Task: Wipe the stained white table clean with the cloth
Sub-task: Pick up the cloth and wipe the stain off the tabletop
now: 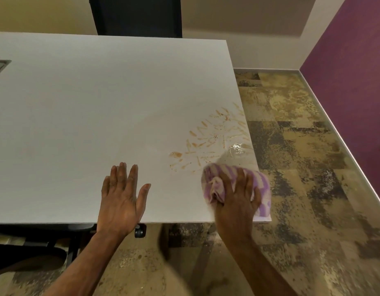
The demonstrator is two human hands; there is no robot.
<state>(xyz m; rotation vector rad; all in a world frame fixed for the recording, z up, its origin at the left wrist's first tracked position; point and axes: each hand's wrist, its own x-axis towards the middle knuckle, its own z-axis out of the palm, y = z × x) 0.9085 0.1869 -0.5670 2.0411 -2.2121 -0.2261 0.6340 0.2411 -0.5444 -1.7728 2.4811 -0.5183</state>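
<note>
Item: white bench [78, 107], one corner soiled. Stain [214, 139]: orange-brown streaks and specks with a small wet glint, spread at about 4 o'clock on the bench top, reaching the right edge. Cloth [260, 178]: purple-and-white striped, bunched, lying on the bench at 5 o'clock, just below the stain at the near right corner, one end overhanging the edge. Right hand [238, 197]: grip closed over the cloth, fingers pressing it down onto the surface. Left hand [120, 197]: grip open, holding nothing, palm flat on the bench at 6 o'clock, well apart from the stain, apparently bracing. Surroundings: dark chair [137, 16] beyond the far edge at 12 o'clock; mottled floor [302, 146] to the right. Step in hand, as judged: wiping under way at the stain's near margin, most of the marks not yet cleared. Next move calls for: pushing the cloth toward 1 o'clock across the streaks with firm downward pressure, keeping it on the bench near the edge
</note>
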